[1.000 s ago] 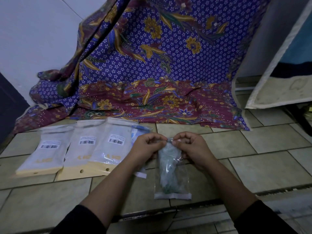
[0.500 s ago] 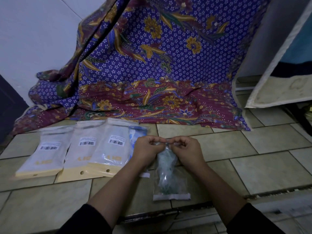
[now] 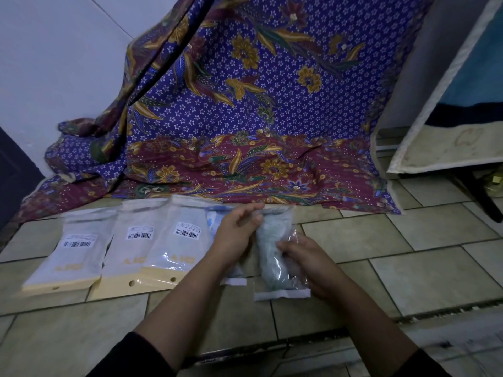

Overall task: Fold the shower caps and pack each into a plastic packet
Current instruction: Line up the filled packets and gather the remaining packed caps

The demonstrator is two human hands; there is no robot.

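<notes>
Head view: a clear plastic packet [image 3: 281, 268] lies lengthwise on the tiled floor [image 3: 408, 257], roughly midway between the floor's left and right edges and just short of the patterned cloth [image 3: 245, 118] that covers its far edge. Inside the packet sits a folded, pale greenish shower cap [image 3: 269, 254], which fills most of its length. The packet's white strip end points toward the person.

The left hand [image 3: 235, 236] is at the packet's far end, its fingers [image 3: 255, 217] bent and pinching the top left corner. The right hand [image 3: 309, 265] is at the packet's right side, its fingers [image 3: 285, 244] curled over the plastic near the middle and gripping it. Both forearms come in from the near edge in dark sleeves [image 3: 130, 357].

Left of the left hand, three packets with barcode labels [image 3: 133, 246] lie side by side and overlapping, their cream header cards toward the near edge. A bluish packet [image 3: 215, 224] is partly hidden under the left hand, just beside the held one. A pale-edged mattress [image 3: 446, 142] leans at the floor's far right corner.
</notes>
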